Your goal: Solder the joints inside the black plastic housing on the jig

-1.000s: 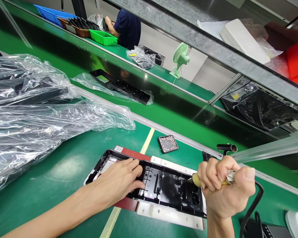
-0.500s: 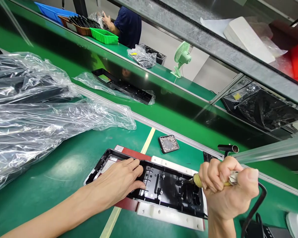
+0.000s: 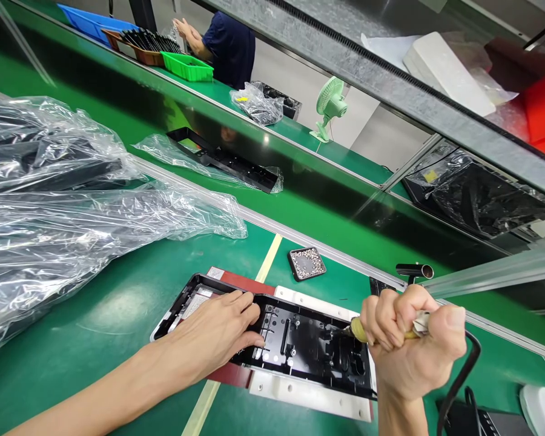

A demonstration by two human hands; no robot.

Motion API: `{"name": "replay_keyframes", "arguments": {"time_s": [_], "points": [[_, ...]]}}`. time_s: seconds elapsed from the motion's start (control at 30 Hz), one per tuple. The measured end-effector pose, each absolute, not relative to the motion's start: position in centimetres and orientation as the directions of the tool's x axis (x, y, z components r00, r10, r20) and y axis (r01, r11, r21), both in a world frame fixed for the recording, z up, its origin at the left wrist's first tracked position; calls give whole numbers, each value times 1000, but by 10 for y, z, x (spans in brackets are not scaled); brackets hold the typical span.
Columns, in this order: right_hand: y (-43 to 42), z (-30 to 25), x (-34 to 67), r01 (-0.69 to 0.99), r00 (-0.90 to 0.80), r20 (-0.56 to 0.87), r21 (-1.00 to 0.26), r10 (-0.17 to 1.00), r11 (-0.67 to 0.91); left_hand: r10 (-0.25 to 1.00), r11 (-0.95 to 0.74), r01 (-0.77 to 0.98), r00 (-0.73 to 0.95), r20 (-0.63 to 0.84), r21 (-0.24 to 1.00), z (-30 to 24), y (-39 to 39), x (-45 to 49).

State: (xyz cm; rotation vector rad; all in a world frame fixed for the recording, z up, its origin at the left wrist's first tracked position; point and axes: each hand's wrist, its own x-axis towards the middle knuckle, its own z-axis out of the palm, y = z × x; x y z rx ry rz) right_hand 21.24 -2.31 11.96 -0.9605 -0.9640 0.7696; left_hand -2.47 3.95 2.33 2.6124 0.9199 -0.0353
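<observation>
A long black plastic housing [image 3: 311, 339] lies open side up on a white and dark red fixture [image 3: 345, 404]. My left hand [image 3: 224, 321] bears on the housing's middle, with its fingers bent over the far wall and the thumb stretched inside. In my right hand [image 3: 413, 345] is a corded soldering iron [image 3: 358, 329], gripped in a fist round its yellowish handle. The iron's tip reaches into the right part of the housing; exactly what it touches is too small to tell. Beyond the housing sits a small black tray [image 3: 292, 266] with many tiny metal pieces.
Clear plastic [image 3: 177, 212] covers black parts at left. Another black housing [image 3: 236, 166] lies behind the metal rail. A metal tube holder [image 3: 413, 270] stands beyond my right hand, and a black box [image 3: 504, 424] at lower right. Across the bench are a fan [image 3: 331, 100] and a co-worker [image 3: 231, 48].
My hands, the soldering iron and the housing keep nearly the same positions; the whole view has shifted slightly. In the background, the co-worker's hands have moved a little.
</observation>
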Motion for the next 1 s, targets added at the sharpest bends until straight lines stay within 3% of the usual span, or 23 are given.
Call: {"name": "replay_keyframes", "arguments": {"time_s": [1.0], "points": [[-25,119,214,-130,389,305,-916,869,380,598,-745,582,799,-58,325,17,39,-27]]}}
